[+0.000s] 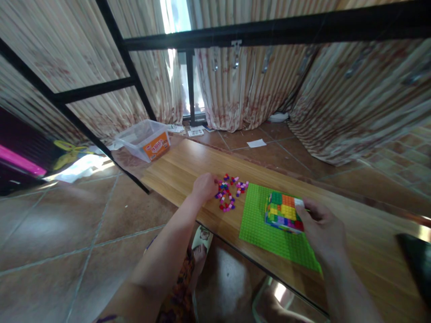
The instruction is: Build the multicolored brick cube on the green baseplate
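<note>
A green baseplate (266,229) lies on a wooden table (188,170). On it stands a block of many-coloured small bricks (283,211). My right hand (321,229) rests against the block's right side, fingers curled and pressed to it. My left hand (204,186) reaches over the table with its fingers closed at the edge of a pile of loose small bricks (229,194), red, pink, purple and white, just left of the baseplate. What the left fingers pinch is hidden.
A clear plastic box with an orange label (145,140) sits on the tiled floor beyond the table's far left end. A black metal frame (188,67) and curtains stand behind. A dark object (417,258) lies at the table's right edge. My sandalled foot (201,242) shows below.
</note>
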`<action>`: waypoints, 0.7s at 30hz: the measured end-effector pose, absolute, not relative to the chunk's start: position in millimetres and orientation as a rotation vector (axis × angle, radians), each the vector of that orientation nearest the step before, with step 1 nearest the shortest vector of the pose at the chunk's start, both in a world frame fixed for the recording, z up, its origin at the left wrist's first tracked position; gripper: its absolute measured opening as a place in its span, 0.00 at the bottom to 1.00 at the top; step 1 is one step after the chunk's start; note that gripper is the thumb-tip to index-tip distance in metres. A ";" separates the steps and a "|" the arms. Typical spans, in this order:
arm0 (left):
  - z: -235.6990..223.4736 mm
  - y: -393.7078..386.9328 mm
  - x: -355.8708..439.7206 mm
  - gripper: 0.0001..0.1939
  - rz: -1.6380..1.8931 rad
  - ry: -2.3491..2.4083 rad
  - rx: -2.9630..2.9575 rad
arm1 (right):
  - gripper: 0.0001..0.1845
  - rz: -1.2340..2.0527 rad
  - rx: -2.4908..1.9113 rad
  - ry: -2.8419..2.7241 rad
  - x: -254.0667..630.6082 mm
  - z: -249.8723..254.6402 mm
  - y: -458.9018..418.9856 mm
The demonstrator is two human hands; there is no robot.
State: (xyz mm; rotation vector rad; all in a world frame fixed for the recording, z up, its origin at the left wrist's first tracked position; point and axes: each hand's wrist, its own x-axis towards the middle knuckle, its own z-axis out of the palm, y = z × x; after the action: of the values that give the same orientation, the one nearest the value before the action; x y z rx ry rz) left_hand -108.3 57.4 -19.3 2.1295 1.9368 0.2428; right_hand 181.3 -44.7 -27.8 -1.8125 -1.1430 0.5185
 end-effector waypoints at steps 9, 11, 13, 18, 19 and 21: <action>-27.4 55.9 -101.5 0.13 0.285 1.913 2.148 | 0.21 0.563 -1.803 -1.138 181.9 -30.2 -45.0; -26.6 55.6 -102.2 0.12 0.289 1.885 2.157 | 0.22 0.570 -1.804 -1.151 181.9 -29.4 -45.2; -24.2 54.9 -103.9 0.11 0.282 1.843 2.165 | 0.22 0.558 -1.812 -1.167 182.0 -28.6 -45.4; -18.6 51.8 -106.2 0.12 0.270 1.699 2.178 | 0.21 0.563 -1.814 -1.165 182.9 -28.7 -45.1; -18.4 51.3 -106.0 0.12 0.262 1.685 2.183 | 0.21 0.558 -1.820 -1.169 183.1 -28.9 -44.9; -19.0 50.4 -104.8 0.12 0.244 1.680 2.192 | 0.21 0.542 -1.838 -1.184 183.6 -29.2 -44.6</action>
State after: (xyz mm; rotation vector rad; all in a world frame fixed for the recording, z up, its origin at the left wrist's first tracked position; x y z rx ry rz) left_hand -104.8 50.4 -19.0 2.1922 1.6795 0.2437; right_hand 183.6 -44.6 -29.2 -1.8380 -1.1839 0.5419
